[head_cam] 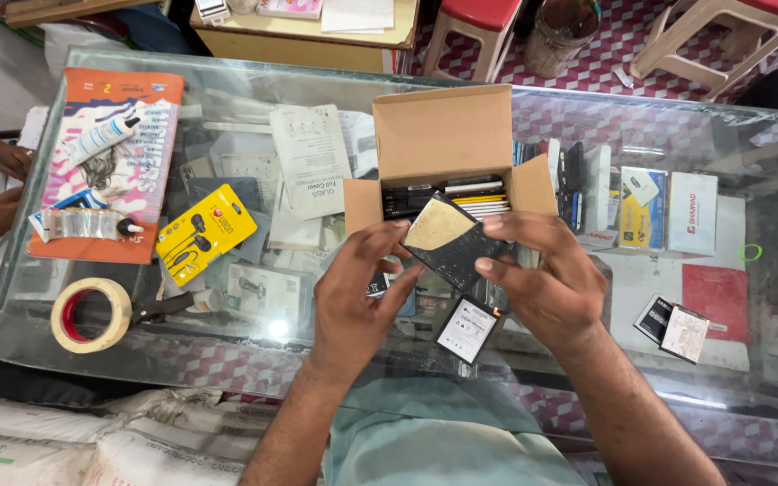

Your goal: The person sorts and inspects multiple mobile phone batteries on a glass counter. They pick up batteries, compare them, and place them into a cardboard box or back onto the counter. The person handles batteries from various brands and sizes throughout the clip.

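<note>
Underfoot, a red-and-white checked floor [605, 45] carried stools [470, 22] and a low table [299, 36]. Nearer, a glass counter [587, 117] held papers, an orange card [105, 162], a tape roll [90, 314] and an open box [447, 144]. Before the box, left hand [357, 292] and right hand [547, 279] together pinched a black battery [452, 243], fingers curled closed around its edges.

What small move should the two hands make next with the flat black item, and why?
Probably lay the flat black item down beside the battery on the glass. Left hand and right hand hold it just out of the open box.
</note>
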